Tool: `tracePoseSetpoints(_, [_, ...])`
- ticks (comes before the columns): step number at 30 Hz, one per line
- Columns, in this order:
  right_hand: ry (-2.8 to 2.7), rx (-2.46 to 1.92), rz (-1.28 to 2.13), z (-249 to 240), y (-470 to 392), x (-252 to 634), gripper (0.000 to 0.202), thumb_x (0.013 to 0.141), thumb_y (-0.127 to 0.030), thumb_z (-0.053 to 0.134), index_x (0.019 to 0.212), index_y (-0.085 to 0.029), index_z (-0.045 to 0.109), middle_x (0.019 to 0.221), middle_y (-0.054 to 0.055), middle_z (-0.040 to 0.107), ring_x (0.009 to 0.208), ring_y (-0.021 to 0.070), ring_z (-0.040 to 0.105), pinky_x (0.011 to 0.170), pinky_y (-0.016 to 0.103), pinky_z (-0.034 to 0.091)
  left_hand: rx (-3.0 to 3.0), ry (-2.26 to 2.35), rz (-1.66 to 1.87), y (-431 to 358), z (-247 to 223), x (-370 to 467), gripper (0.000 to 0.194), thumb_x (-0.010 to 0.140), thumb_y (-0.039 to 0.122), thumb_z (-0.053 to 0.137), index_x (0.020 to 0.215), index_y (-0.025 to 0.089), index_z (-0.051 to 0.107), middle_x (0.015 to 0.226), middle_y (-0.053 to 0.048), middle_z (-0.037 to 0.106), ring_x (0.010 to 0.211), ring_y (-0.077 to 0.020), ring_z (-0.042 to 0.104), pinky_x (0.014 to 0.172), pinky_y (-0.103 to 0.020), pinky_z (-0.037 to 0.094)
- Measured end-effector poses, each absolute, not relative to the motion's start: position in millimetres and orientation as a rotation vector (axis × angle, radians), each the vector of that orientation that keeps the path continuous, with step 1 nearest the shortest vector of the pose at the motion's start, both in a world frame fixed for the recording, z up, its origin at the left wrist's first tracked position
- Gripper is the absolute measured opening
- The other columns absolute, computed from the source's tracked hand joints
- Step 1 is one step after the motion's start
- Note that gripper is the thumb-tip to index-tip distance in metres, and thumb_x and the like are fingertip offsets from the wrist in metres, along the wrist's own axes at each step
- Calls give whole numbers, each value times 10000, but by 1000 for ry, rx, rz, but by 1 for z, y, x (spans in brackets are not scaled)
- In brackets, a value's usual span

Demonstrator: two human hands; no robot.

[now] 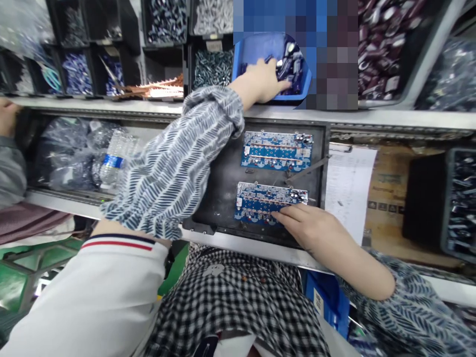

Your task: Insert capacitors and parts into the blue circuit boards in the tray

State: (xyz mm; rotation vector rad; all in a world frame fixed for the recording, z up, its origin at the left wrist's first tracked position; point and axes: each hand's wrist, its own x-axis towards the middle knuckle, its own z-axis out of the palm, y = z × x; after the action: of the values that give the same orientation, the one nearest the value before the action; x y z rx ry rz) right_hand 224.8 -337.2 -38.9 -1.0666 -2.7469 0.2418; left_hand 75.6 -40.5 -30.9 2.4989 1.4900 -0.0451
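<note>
Head view: left hand (262, 82) reaches into a blue bin (256, 49) of small components (290, 64), its grip hidden. Right hand (307, 225) rests open-fingered on the lower of two blue circuit boards (269, 203) in a black tray (223, 183).

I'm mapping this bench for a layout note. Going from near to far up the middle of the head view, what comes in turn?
Right hand on the lower circuit board → upper circuit board → shelf edge → left hand in the blue bin.
</note>
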Motion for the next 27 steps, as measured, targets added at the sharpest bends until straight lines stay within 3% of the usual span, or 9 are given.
tracePoseSetpoints(4, [-2822, -1143, 272, -33, -337, 219, 300, 871, -18, 551, 1078, -150, 723, 897, 71, 741, 759, 195, 663, 671, 310, 524, 2383, 1572, 19, -28, -43, 86, 820, 1002, 653, 481, 1589, 121, 273, 1624, -143, 257, 1383, -293, 332, 1144, -424, 256])
tracePoseSetpoints(7, [-2784, -1181, 314, -32, -335, 219, 253, 882, -51, 565, 1019, -185, 730, 899, 55, 731, 755, 192, 651, 664, 314, 505, 2373, 1441, 83, -23, -45, 74, 711, 996, 601, 528, 1541, 187, 335, 1533, -70, 380, 1200, -171, 442, 1095, -337, 300])
tracePoseSetpoints(9, [-2716, -1186, 279, -31, -330, 219, 221, 930, -114, 546, 1039, -187, 723, 955, 67, 736, 785, 198, 645, 679, 322, 501, 2428, 1355, 90, -26, -42, 65, 618, 1022, 567, 488, 1497, 185, 386, 1433, -47, 501, 1110, -139, 487, 1026, -284, 333])
tracePoseSetpoints(13, [-2558, -1472, 115, -32, -306, 216, 259, 997, -244, 495, 1133, -135, 687, 1039, 128, 724, 809, 234, 618, 675, 359, 480, 2571, 1284, 160, -33, -35, 59, 510, 1067, 464, 411, 1433, 115, 470, 1318, -100, 626, 1082, -198, 541, 922, -280, 337])
tracePoseSetpoints(17, [-2492, -1628, 220, -38, -289, 219, 267, 1008, -229, 444, 962, -167, 699, 927, 114, 704, 804, 243, 605, 709, 372, 486, 2546, 1327, 136, -26, -35, 65, 462, 1056, 369, 442, 1406, 73, 505, 1251, -174, 646, 946, -225, 498, 868, -317, 306])
tracePoseSetpoints(20, [-2392, -1559, 338, -37, -300, 235, 232, 1004, -222, 468, 945, -186, 690, 924, 93, 707, 837, 227, 630, 771, 361, 515, 2532, 1310, 150, -20, -38, 61, 387, 1068, 335, 428, 1359, 103, 534, 1207, -131, 653, 853, -195, 410, 847, -289, 274])
tracePoseSetpoints(24, [-2300, -1527, 313, -40, -328, 263, 177, 982, -205, 512, 958, -197, 687, 886, 75, 719, 813, 221, 661, 739, 357, 541, 2505, 1277, 226, -18, -41, 52, 331, 1081, 352, 433, 1319, 155, 554, 1139, -55, 638, 814, -188, 328, 828, -242, 244])
tracePoseSetpoints(27, [-2240, -1539, 297, -41, -338, 273, 189, 982, -223, 529, 1080, -201, 689, 980, 86, 738, 879, 229, 694, 789, 366, 570, 2454, 1269, 340, -17, -41, 52, 321, 1088, 359, 443, 1337, 180, 536, 1085, -22, 614, 830, -190, 306, 856, -223, 227])
